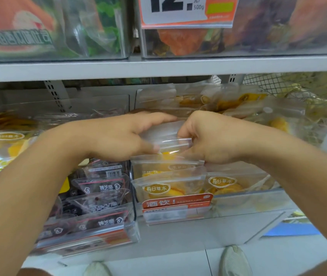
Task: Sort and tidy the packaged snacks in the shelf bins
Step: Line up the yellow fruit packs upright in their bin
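Two hands meet over the right-hand clear bin (244,204) on the lower shelf, and between them they hold one small transparent snack pouch (173,136) by its upper edge. The left hand (119,136) lies flat-ish along the pouch's left end, fingers stretched toward the middle with the thumb underneath; the right hand (208,140) has its fingers curled in and pinches the pouch's right end. Neither hand is spread wide: both are closed down onto the same packet.

The pouch's long axis runs left to right, parallel to the shelf edge, and it sits just above and slightly behind the row of upright yellow-fruit pouches (168,188) already standing in that bin. So the coming move, as I judge it, is a short drop downward and a little toward the person, sliding the held pouch in as the next one in that row. Both hands are equally near; the right one has the firmer pinch and probably steers.

More yellow pouches lie loosely heaped at the back of the same bin (228,102). The neighbouring bin to the left (132,226) holds dark packets with red trim (101,188), set in tidy overlapping rows. An orange price tag (176,204) hangs on the front of the right bin.
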